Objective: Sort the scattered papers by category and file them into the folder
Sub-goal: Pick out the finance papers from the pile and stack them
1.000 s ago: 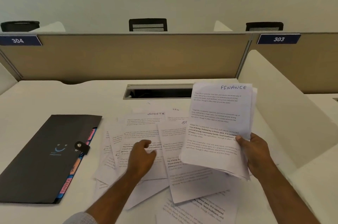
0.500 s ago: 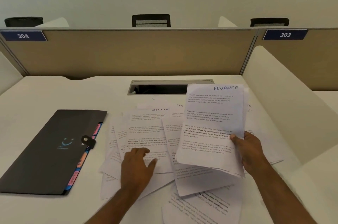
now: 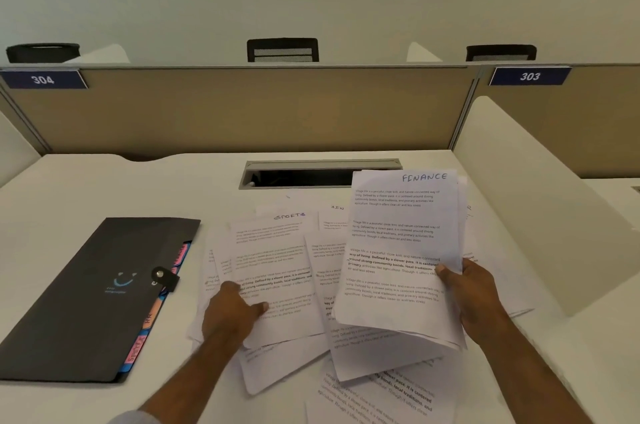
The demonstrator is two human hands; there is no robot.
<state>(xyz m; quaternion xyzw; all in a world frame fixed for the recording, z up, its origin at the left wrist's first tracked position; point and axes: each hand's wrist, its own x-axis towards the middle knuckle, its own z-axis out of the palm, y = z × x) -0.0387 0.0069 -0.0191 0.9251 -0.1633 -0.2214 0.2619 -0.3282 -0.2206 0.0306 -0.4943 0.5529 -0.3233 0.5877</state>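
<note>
Papers, white printed sheets with handwritten headings, are spread across the middle of the white bench point(image 3: 86, 188), and a small stack of them headed "FINANCE" point(image 3: 401, 250) is gripped at its right edge by the right hand point(image 3: 474, 302), thumb on the front sheet and fingers curled behind. The stack is held tilted up off the bench, above the loose pile. The left hand point(image 3: 232, 313) is laid on the sheet headed "SPORTS" point(image 3: 273, 271), near the left side of the pile; its fingers are bent down onto the paper, the thumb stretched out to the right, and whether the sheet is pinched or only pressed cannot be told. Around that sheet the other loose sheets point(image 3: 374, 392) are overlapped at different angles, some reaching toward the near edge of the bench and some hidden partly behind the held stack.

To the left of the pile, just beside it, a dark grey flat folder point(image 3: 86, 299) with a snap strap and a pale blue smile mark is laid closed on the bench; pink, orange and blue index tabs are seen along its right edge. At the far side of the bench a grey rectangular cable slot point(image 3: 311, 174) is set into the surface. Behind it a tan partition panel point(image 3: 242, 108) is stood, bearing dark blue number plates reading 304 and 303.
</note>
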